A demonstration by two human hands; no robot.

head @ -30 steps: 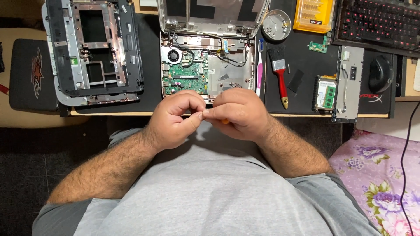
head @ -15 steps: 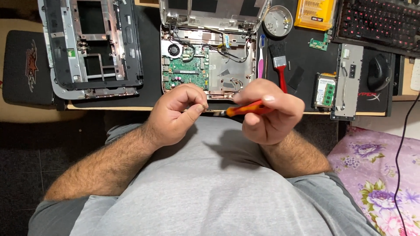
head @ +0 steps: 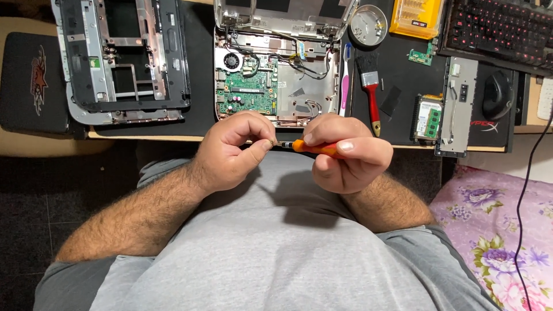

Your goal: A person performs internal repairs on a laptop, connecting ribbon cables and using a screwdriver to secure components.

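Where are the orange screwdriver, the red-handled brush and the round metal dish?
orange screwdriver point(head: 314, 147), head view, on the orange handle showing between the hands.
red-handled brush point(head: 374, 109), head view, on the red handle.
round metal dish point(head: 368, 25), head view, on the inside bottom of the dish.

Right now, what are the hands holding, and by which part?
The right hand grips an orange-handled screwdriver around its handle. The left hand pinches at its tip end with thumb and forefinger; whether a screw or bit sits there cannot be told.
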